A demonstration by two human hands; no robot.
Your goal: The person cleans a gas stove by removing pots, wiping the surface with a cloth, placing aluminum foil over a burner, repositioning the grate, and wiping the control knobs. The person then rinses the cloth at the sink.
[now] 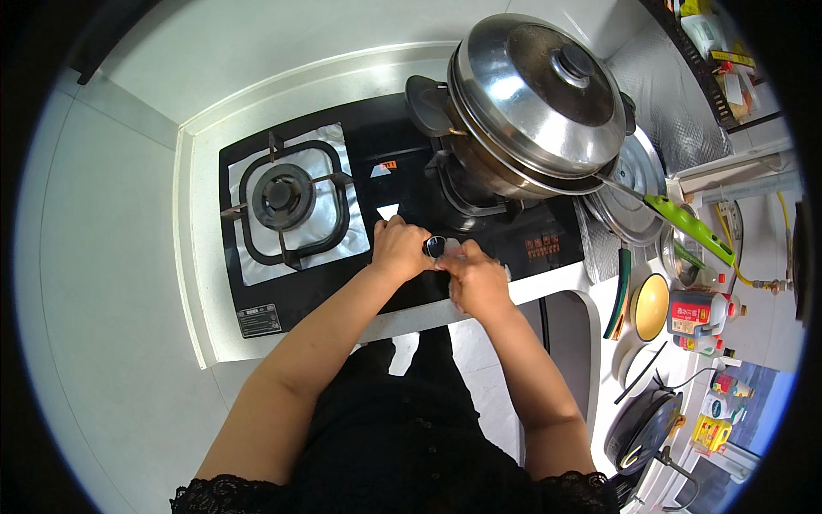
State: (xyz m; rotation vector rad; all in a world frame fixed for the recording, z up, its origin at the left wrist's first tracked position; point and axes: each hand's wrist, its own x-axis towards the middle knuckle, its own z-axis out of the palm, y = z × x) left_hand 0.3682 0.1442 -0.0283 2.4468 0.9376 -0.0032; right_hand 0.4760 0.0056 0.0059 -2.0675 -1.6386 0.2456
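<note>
Over the front part of a black glass gas cooktop [398, 283], my two hands are close together. Fingers of my left hand [401, 250] hold a small round dark knob [435, 247] with a shiny metal rim. Whether this knob is fixed to the cooktop or loose cannot be told. My right hand [480, 279] grips a crumpled whitish cloth or tissue [453, 247], pressed near the knob's right side. Part of the cloth is hidden under the right hand and shows again below its fingers.
Left is a bare burner [279, 194] with a pan support over foil. A large lidded steel pot [539, 96] stands on the right burner, a green-handled utensil [690, 228] jutting from it. The right counter holds a yellow bowl [650, 307], sauce bottles [693, 313] and a dark appliance [644, 432].
</note>
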